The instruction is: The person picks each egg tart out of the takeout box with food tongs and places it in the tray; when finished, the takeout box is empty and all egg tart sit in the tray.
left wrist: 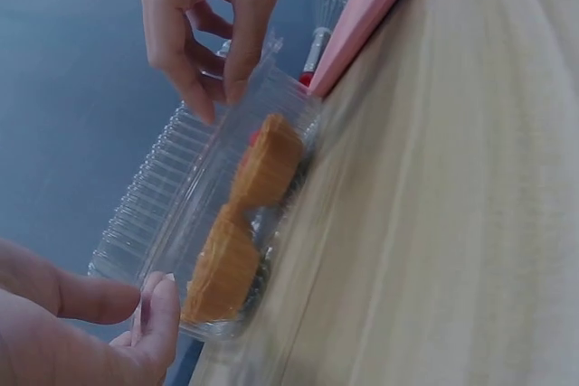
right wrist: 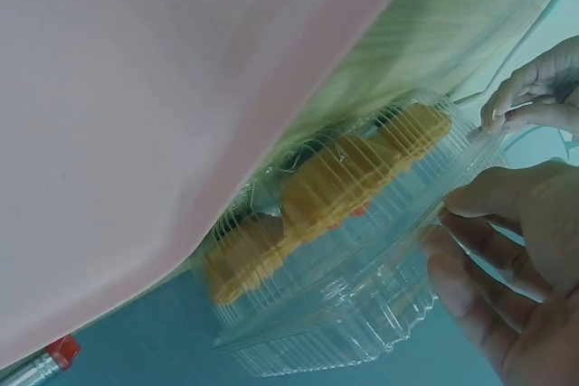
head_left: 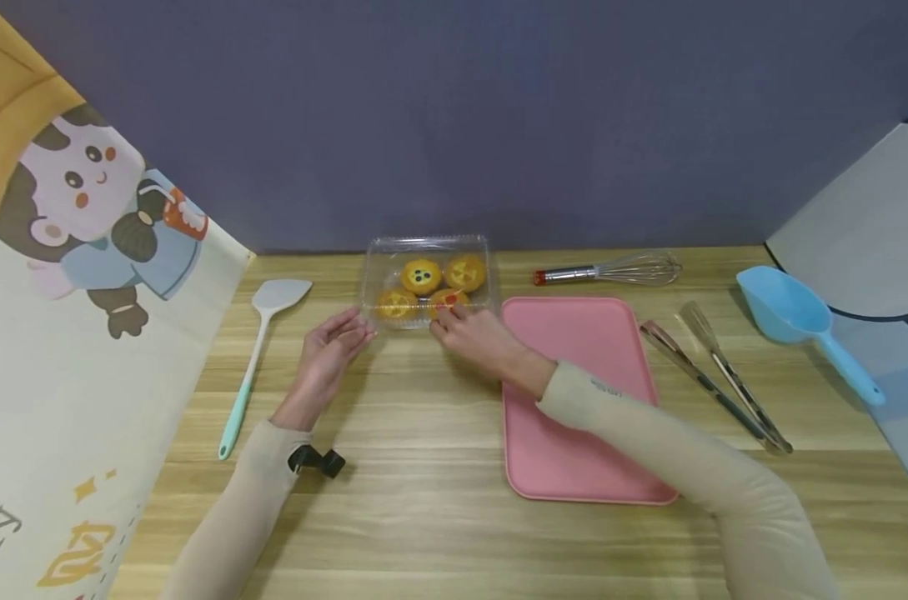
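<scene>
A clear plastic clamshell box with several yellow-orange tarts inside stands near the back wall. Blue dots top one tart; red pieces show on another. My left hand pinches the rim at the box's front left corner between thumb and fingertips, as the left wrist view shows. Thumb and fingers of my right hand pinch the front rim further right, seen closely in the right wrist view. The lid lies over the tarts; whether its front edge is fastened I cannot tell.
A pink tray lies right of the box, under my right forearm. Behind it is a whisk. Tongs and a blue scoop lie farther right, a white spatula with a mint handle at left.
</scene>
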### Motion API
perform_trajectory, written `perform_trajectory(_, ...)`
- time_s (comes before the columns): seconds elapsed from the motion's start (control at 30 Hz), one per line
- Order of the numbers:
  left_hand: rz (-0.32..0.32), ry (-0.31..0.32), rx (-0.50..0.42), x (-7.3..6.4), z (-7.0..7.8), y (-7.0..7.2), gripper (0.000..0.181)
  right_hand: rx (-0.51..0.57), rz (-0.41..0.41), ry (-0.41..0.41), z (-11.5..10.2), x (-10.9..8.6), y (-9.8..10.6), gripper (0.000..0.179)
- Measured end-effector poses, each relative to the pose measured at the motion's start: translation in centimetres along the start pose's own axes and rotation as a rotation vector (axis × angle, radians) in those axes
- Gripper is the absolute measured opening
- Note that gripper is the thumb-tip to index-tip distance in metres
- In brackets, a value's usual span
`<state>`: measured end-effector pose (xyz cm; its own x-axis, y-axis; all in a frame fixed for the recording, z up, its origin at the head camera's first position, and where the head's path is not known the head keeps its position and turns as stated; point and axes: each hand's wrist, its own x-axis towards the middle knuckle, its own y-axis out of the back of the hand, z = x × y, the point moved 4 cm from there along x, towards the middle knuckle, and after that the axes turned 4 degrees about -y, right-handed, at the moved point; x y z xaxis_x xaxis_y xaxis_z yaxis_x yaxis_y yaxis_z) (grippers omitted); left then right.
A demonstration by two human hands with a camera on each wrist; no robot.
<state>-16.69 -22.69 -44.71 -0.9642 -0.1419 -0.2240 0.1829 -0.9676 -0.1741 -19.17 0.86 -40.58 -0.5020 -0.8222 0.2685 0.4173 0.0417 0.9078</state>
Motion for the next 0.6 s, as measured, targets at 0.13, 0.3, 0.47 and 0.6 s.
perform_trajectory(0.13,0.000,0.004,-0.002,-0.8,-0.3,0.4,0.057,0.006,0.040,0.022,-0.6,-0.5,0.4,0.022)
perform_trajectory(0.3,0.006,0.027,0.021,-2.3,-0.7,0.8,0.058,-0.009,0.133,0.052,-1.6,-1.5,1.0,0.019)
perform_trajectory(0.47,0.010,0.053,0.050,-3.7,-1.0,0.9,0.059,-0.056,0.243,0.074,-2.6,-2.7,1.4,0.016)
perform_trajectory(0.6,0.032,0.077,0.050,-5.0,-1.2,1.1,0.059,-0.062,0.276,0.080,-3.5,-3.5,2.0,0.017)
